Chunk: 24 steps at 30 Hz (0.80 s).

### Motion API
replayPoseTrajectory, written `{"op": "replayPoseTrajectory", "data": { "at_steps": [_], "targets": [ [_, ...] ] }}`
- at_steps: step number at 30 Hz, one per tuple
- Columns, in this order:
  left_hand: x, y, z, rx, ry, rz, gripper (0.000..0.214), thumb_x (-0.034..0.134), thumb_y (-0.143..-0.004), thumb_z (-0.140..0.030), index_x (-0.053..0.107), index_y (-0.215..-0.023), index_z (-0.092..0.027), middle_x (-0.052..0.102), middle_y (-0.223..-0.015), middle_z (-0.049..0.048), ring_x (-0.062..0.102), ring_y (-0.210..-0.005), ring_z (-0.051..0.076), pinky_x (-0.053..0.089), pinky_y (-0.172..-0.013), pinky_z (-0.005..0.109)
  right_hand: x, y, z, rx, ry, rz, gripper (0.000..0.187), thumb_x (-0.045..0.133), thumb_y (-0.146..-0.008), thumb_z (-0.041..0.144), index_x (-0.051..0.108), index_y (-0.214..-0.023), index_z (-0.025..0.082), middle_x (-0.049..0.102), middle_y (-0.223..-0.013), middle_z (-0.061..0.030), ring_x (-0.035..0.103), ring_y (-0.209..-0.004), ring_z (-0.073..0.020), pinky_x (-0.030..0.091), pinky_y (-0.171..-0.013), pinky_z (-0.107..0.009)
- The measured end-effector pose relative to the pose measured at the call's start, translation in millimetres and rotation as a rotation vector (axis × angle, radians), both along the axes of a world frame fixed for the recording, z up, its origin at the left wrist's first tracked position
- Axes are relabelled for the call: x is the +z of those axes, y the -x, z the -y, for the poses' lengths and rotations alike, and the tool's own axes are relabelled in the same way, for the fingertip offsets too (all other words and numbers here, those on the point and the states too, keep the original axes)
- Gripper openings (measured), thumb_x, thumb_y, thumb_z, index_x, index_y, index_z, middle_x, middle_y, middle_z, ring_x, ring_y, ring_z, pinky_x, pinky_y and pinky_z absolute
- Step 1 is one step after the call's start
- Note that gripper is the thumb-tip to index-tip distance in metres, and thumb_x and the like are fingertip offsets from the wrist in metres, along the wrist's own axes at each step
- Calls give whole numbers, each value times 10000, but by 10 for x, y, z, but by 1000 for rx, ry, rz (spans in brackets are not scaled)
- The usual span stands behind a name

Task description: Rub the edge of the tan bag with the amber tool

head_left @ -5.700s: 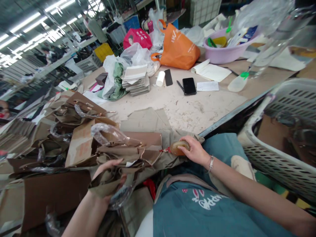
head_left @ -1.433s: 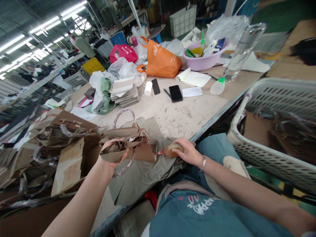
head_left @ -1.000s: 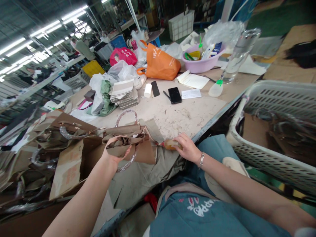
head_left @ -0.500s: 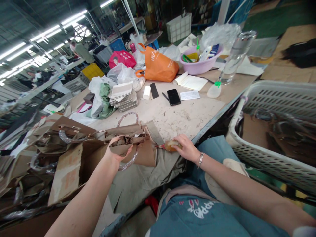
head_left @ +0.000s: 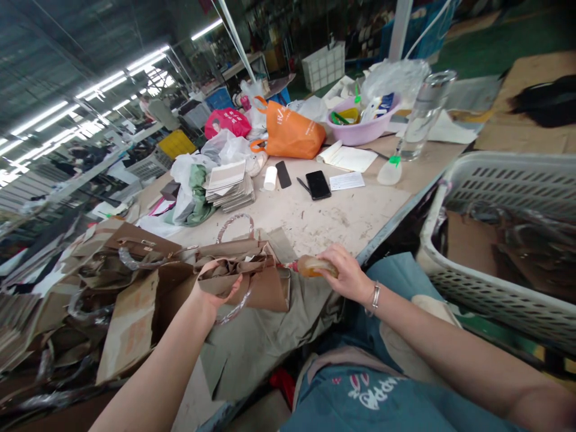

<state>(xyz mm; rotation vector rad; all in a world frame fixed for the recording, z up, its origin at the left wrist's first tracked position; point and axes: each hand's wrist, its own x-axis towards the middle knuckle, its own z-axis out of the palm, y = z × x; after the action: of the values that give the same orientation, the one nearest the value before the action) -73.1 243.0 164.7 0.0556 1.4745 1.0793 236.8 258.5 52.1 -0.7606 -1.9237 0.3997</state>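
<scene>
A brown handbag [head_left: 265,288] lies at the near edge of the table, its handles wrapped in clear plastic. My left hand [head_left: 216,289] is closed around the bunched brown fabric lining [head_left: 222,277] at the bag's opening. In my right hand [head_left: 344,271] is a squeeze bottle [head_left: 312,267] of amber liquid with a red neck, probably glue. The bottle lies nearly level, its nozzle pointing left at the bag's upper edge; whether the tip touches cannot be made out. Grey-green cloth [head_left: 270,333] is spread under the bag.
To the left, a cardboard box [head_left: 128,327] stands among more brown bags. A white plastic basket [head_left: 427,240] holding wrapped bags is at the right. Further back are a phone [head_left: 318,185], stacked grey pieces [head_left: 231,189], an orange bag [head_left: 292,132], a purple basin [head_left: 360,132] and a clear bottle [head_left: 425,117].
The bottle's nozzle has shifted from the bag's right end to its upper edge, further left. My left hand keeps its hold on the lining. The whole view has tilted slightly.
</scene>
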Motion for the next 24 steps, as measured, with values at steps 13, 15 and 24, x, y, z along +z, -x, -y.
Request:
{"op": "replayPoseTrajectory", "data": {
  "at_steps": [13,15,24],
  "targets": [
    [41,82,114,-40,-25,45,63,557,-670,-196,525,-724,-185,544,-557,44,539,-445,185,430,-348,237,402,96,76,-17,-123,-63,395,528,-788,62,474,-1140,235,549,-928,-75,502,-850,-237,469,-730,-413],
    [74,37,120,-33,-42,33,54,544,-661,-187,503,-696,-188,532,-537,40,534,-438,187,420,-339,236,441,107,75,-36,-132,-69,399,530,-787,65,474,-1141,242,544,-931,-71,502,-850,-235,468,-730,-411],
    [90,32,131,-22,19,5,96,551,-698,-215,548,-789,-183,550,-565,47,561,-467,192,439,-358,238,489,107,47,-49,-163,-72,405,539,-777,61,482,-1132,247,552,-916,-70,506,-850,-239,462,-731,-416]
  ]
}}
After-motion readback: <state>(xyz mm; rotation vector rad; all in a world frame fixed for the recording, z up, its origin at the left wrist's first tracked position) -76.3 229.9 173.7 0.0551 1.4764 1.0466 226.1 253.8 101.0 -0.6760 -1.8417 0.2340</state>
